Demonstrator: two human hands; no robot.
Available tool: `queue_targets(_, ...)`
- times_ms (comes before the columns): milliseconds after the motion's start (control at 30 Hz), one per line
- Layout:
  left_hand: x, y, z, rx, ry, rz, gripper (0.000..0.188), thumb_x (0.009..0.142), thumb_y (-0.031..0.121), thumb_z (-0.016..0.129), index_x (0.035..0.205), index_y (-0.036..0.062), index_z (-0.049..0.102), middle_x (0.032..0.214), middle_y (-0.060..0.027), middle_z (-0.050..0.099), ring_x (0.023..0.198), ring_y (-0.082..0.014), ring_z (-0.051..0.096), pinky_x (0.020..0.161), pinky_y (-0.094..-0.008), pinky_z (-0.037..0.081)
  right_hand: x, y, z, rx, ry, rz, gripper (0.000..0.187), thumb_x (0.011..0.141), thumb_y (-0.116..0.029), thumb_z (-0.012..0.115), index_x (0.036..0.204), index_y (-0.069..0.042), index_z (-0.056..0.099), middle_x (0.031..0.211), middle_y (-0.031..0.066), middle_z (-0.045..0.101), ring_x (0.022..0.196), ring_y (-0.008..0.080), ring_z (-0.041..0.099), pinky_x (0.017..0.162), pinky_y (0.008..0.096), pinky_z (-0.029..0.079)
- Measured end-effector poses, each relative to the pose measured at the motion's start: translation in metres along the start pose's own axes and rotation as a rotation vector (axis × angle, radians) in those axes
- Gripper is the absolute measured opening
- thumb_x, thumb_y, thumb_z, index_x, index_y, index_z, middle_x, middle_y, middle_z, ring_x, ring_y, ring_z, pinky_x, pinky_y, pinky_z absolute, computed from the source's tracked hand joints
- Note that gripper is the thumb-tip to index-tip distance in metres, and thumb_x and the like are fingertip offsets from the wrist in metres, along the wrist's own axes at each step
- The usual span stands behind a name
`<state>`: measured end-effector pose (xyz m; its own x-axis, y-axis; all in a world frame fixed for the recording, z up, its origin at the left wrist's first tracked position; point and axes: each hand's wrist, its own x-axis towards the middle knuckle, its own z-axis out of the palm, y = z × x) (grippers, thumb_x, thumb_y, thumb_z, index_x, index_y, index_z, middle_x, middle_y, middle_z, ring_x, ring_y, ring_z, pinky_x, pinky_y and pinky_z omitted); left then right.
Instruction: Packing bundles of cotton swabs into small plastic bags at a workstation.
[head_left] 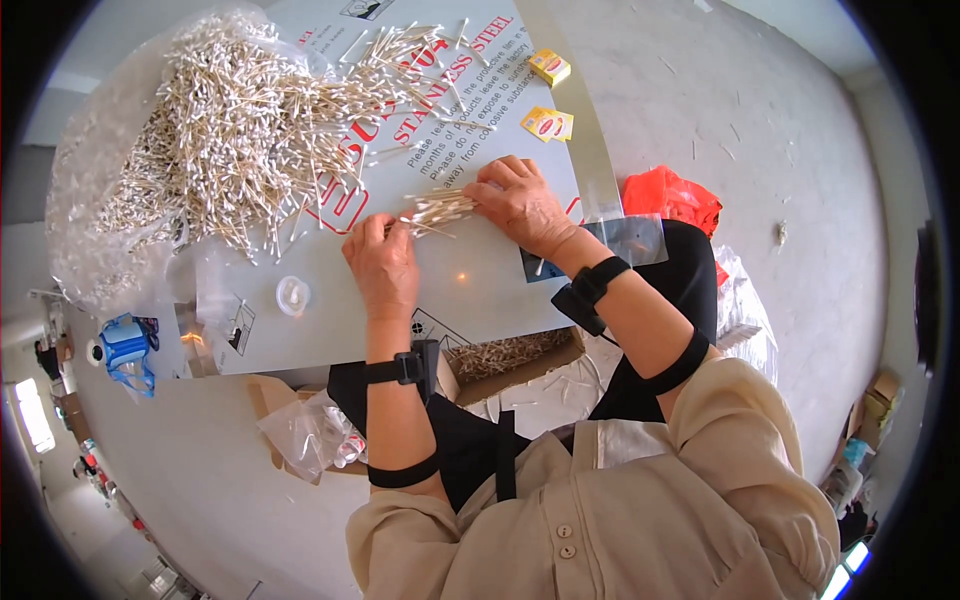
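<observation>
Between my two hands lies a small bundle of cotton swabs [440, 208] with pale wooden sticks and white tips. My right hand [523, 205] is closed round the bundle's right end. At its left end, my left hand [383, 262] has its fingers bent and pressed together by the white tips; what they pinch is partly hidden. A great heap of loose cotton swabs [235, 130] spills from a clear plastic bag [85, 215] onto the table to the left and far side.
The table [400, 320] wears a printed protective film. Yellow cards [547, 124] and a yellow box [550, 67] lie at its far right. A small round container [292, 296] stands near left, by a blue bottle [124, 342]. Below are an open carton [515, 365] and a red bag [672, 200].
</observation>
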<state>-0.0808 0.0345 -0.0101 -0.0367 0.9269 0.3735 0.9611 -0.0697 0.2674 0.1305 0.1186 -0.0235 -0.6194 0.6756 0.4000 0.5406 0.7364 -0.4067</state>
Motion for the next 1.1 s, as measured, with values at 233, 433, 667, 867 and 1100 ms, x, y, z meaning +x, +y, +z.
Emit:
queue_targets(233, 0.002, -0.025, 0.003, 0.104, 0.017, -0.093, 0.028, 0.079, 0.007, 0.069, 0.106, 0.0151, 0.072, 0.091, -0.0022, 0.057, 0.094, -0.0238, 0.057, 0.085, -0.0414, 0.042, 0.0, 0.013, 0.006, -0.068, 0.205, 0.113, 0.007, 0.079, -0.009, 0.065, 0.085, -0.009, 0.063, 0.088, 0.006, 0.056, 0.087, 0.0263, 0.054, 0.079, 0.0375, 0.047)
queue_targets(433, 0.025, -0.03, 0.017, 0.138, 0.072, -0.219, 0.036, 0.079, 0.007, 0.07, 0.113, 0.0191, 0.07, 0.092, -0.0029, 0.056, 0.092, -0.0259, 0.056, 0.082, -0.0442, 0.043, -0.015, 0.003, 0.003, 0.052, 0.219, 0.099, 0.01, 0.077, -0.009, 0.066, 0.087, -0.008, 0.064, 0.09, 0.0059, 0.057, 0.088, 0.0265, 0.055, 0.079, 0.0373, 0.048)
queue_targets(667, 0.05, 0.01, 0.019, -0.163, -0.119, 0.095, 0.032, 0.078, 0.004, 0.071, 0.105, 0.0203, 0.075, 0.089, -0.0026, 0.056, 0.092, -0.0246, 0.055, 0.083, -0.0418, 0.041, -0.021, -0.011, 0.003, 0.106, 0.136, 0.058, 0.014, 0.076, -0.009, 0.068, 0.09, -0.009, 0.065, 0.091, 0.0053, 0.058, 0.088, 0.0262, 0.056, 0.081, 0.0376, 0.048)
queue_targets(867, 0.029, 0.016, -0.001, -0.296, -0.018, 0.112, 0.033, 0.079, 0.001, 0.068, 0.111, 0.01, 0.068, 0.099, -0.0053, 0.061, 0.099, -0.0269, 0.056, 0.089, -0.0438, 0.042, -0.022, -0.021, -0.017, 0.161, 0.073, 0.075, 0.027, 0.071, -0.002, 0.073, 0.097, -0.007, 0.066, 0.097, 0.0081, 0.06, 0.095, 0.029, 0.057, 0.084, 0.0389, 0.05)
queue_targets(1100, -0.014, 0.024, -0.023, -0.411, -0.14, -0.145, 0.025, 0.075, -0.001, 0.07, 0.098, 0.0039, 0.062, 0.099, -0.0102, 0.062, 0.099, -0.0318, 0.057, 0.084, -0.0414, 0.048, -0.067, -0.008, -0.101, 0.121, -0.24, 0.201, 0.025, 0.069, -0.001, 0.072, 0.093, -0.005, 0.066, 0.099, 0.007, 0.058, 0.1, 0.0294, 0.055, 0.087, 0.0383, 0.048)
